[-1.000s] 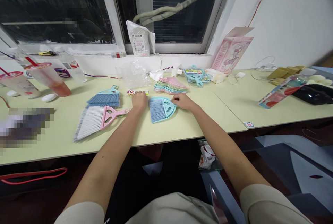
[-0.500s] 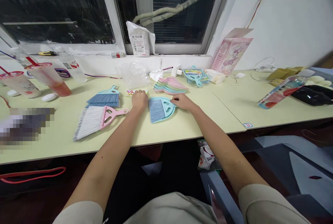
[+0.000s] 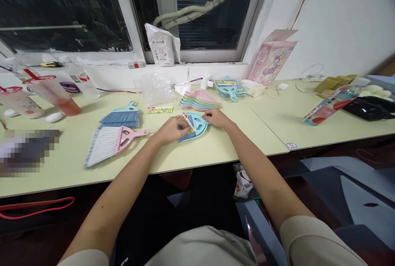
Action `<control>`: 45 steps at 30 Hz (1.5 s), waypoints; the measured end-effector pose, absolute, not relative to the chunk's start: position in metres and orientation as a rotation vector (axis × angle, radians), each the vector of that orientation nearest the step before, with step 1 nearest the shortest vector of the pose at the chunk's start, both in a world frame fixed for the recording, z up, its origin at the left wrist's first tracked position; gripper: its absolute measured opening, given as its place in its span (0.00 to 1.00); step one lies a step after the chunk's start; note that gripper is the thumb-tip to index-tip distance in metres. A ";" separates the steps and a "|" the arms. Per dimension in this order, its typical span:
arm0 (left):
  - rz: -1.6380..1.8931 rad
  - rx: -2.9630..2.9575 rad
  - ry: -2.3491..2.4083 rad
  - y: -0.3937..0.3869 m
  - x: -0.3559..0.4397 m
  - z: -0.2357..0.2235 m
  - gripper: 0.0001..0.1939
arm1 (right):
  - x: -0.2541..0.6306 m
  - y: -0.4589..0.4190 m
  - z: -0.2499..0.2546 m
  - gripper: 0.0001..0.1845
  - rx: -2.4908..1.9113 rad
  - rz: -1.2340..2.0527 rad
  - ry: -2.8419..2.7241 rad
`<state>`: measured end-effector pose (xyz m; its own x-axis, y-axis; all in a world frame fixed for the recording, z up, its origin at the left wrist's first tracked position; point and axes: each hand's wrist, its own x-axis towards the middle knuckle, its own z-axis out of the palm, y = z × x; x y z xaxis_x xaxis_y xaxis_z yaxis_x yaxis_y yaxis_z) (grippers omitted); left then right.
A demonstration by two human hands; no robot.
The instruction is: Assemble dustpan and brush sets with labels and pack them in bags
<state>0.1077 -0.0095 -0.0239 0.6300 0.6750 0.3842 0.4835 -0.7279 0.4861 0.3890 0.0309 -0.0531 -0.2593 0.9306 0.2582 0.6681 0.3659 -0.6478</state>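
Observation:
A light-blue dustpan point(image 3: 202, 131) lies on the table in front of me, with a blue-bristled hand brush point(image 3: 196, 122) resting in it. My right hand point(image 3: 218, 118) grips the handle end of this set, fingers closed. Between the fingers of my left hand point(image 3: 171, 130) is a printed label card point(image 3: 189, 120), held over the bristles. More printed label cards point(image 3: 159, 110) lie just behind my left hand. To the left are a pink hand brush point(image 3: 126, 139) with white bristles and blue hand brushes point(image 3: 121, 114). Nested pastel dustpans point(image 3: 200, 99) sit behind the set.
Carded blue brush sets point(image 3: 230, 89) lie at the back, beside a tissue pack point(image 3: 252, 88) and a pink box point(image 3: 271, 63). Drink cups point(image 3: 52, 93) stand at left. A bottle point(image 3: 331, 104) leans at right. Clear plastic bags point(image 3: 156, 87) lie near the window.
My left hand has moved from the label cards toward me and right, bringing one card over the brush. My right hand stays on the handle. The view has shifted slightly.

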 end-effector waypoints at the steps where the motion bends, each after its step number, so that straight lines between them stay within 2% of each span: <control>1: 0.834 2.517 0.977 -0.007 0.109 -0.026 0.11 | 0.390 0.031 -0.054 0.16 -1.381 0.557 -2.017; 4: 0.819 2.529 1.178 -0.001 0.111 -0.033 0.17 | 0.390 0.032 -0.055 0.16 -1.395 0.570 -2.007; 7: 0.614 2.543 1.241 0.004 0.108 -0.040 0.34 | 0.390 0.032 -0.056 0.16 -1.398 0.573 -1.995; 9: 0.470 2.554 1.178 0.006 0.104 -0.043 0.41 | 0.389 0.032 -0.055 0.16 -1.384 0.569 -1.998; 13: 0.310 2.516 1.074 0.011 0.094 -0.043 0.47 | 0.389 0.030 -0.054 0.16 -1.376 0.574 -1.999; 25: 0.295 2.456 0.989 0.012 0.092 -0.039 0.47 | 0.388 0.029 -0.052 0.16 -1.390 0.591 -1.978; 36: 0.531 2.415 0.997 0.009 0.094 -0.036 0.37 | 0.387 0.029 -0.053 0.16 -1.409 0.603 -1.973; 45: 0.313 2.431 1.089 0.010 0.093 -0.035 0.47 | 0.386 0.026 -0.050 0.16 -1.400 0.589 -1.981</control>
<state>0.0927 0.0097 -0.0346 0.6618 0.7494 0.0201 0.6459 -0.5835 0.4923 0.3857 0.0260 -0.0497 -0.2331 0.9426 0.2391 0.6591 0.3340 -0.6738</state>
